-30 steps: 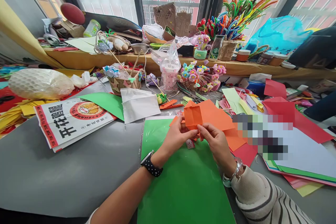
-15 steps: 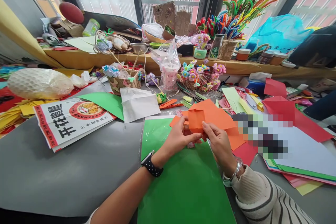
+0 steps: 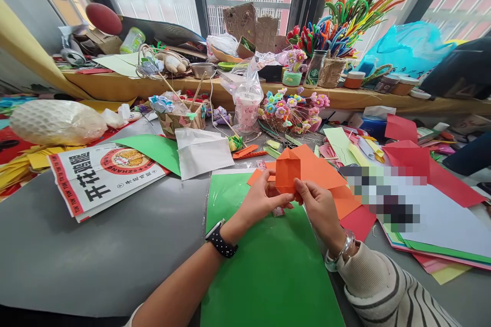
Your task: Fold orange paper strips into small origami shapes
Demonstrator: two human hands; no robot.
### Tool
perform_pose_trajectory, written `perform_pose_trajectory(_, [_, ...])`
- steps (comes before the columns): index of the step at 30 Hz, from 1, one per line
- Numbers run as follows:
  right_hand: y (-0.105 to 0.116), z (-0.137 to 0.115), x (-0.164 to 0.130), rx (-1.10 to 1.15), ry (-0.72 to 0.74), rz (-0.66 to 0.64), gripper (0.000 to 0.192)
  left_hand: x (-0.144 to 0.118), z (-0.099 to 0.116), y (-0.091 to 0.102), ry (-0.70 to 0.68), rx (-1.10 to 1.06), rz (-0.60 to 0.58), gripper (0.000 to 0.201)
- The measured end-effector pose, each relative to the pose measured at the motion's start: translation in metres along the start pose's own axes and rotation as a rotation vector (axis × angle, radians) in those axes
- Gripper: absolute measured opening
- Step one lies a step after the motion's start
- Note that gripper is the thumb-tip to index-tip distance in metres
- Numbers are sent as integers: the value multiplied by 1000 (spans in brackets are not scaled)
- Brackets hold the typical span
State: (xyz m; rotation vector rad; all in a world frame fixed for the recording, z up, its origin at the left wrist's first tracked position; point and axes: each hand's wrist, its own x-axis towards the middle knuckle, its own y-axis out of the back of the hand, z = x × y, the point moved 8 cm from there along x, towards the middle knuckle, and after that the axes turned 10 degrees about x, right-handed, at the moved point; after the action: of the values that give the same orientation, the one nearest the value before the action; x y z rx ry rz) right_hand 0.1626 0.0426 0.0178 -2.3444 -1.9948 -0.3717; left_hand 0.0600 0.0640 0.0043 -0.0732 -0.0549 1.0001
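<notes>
Between my two hands is a small piece of folded orange paper [image 3: 288, 169], held upright with creases showing on its face. My left hand [image 3: 264, 196] grips its lower left, thumb in front and the other fingers behind it. My right hand [image 3: 316, 207] pinches its lower right corner between thumb and finger. Below them lies a green sheet [image 3: 264, 271] in a clear plastic cover. Larger orange paper [image 3: 320, 171] rests just behind the hands, partly hidden by the folded piece.
A printed paper bag [image 3: 111, 176] and a white sheet [image 3: 203, 156] lie to the left. Stacked coloured paper [image 3: 448, 225] is on the right. At the back stand a bagged drink cup [image 3: 247, 110], a basket [image 3: 180, 122] and crocheted flowers [image 3: 286, 107].
The folded orange paper has tilted a little more upright, and its top edge stands higher. Both hands keep nearly the same place and grip.
</notes>
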Motion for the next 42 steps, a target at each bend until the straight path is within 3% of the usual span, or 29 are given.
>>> perform_pose_trajectory(5, [-3, 1, 0, 19, -11, -57, 28, 0, 1, -1, 15, -21, 1, 40])
perform_pose_trajectory(13, [2, -4, -2, -57, 40, 21, 33, 0, -2, -1, 30, 26, -11, 41])
perform_pose_trajectory(20, [10, -1, -1, 10, -20, 90, 32, 0, -6, -2, 22, 86, -52, 48])
perform_pose_trajectory(26, [5, -3, -1, 11, -6, 52, 35, 1, -6, 7, 45, 47, 39, 45])
perform_pose_trajectory(32, [1, -2, 0, 6, 3, -14, 29, 3, -6, 6, 11, 3, 29, 45])
perform_pose_trajectory(34, [6, -3, 2, 30, 28, 21, 19, 3, -5, 6, 4, -12, 30, 45])
perform_pose_trajectory(37, [18, -14, 4, 17, 144, 88, 22, 3, -3, 5, -3, -33, 27, 45])
perform_pose_trajectory(42, [4, -24, 5, -143, 224, -161, 12, 2, -2, 4, -16, -50, 9, 45])
